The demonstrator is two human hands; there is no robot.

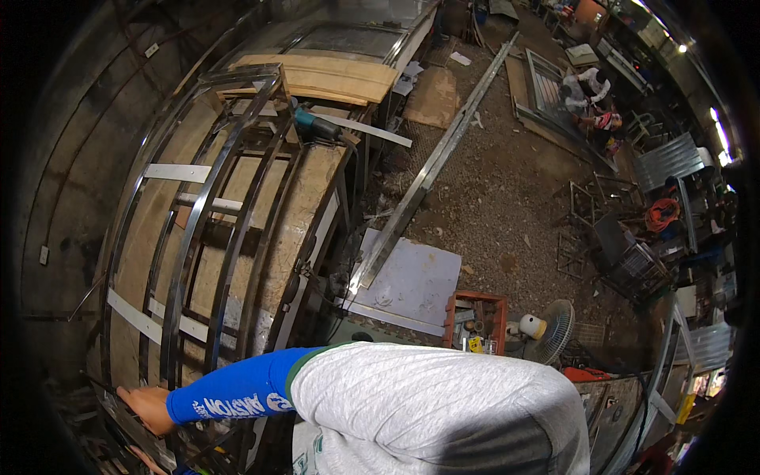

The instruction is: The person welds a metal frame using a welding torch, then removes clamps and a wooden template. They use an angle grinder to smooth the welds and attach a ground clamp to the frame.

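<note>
My right hand (148, 408), in a blue sleeve below a grey shirt, reaches to the lower left. Its fingers are closed on a dark metal bar (120, 419) at the near end of a shiny metal frame (207, 214). Only a small part of my left hand (146, 459) shows at the lower edge, beside the same bar; its grip is hidden. The frame, of long square tubes with pale flat crosspieces (134, 317), lies on a wooden-topped workbench (305, 190). A teal power tool (317, 124) rests at the bench's far right side.
Wooden boards (332, 77) lie beyond the frame. Long metal profiles (443, 150) slant across the dirt floor. Right of the bench are a grey sheet (412, 277), a red crate (476, 321) and a fan (552, 331). Another person (587, 87) is working at the far right.
</note>
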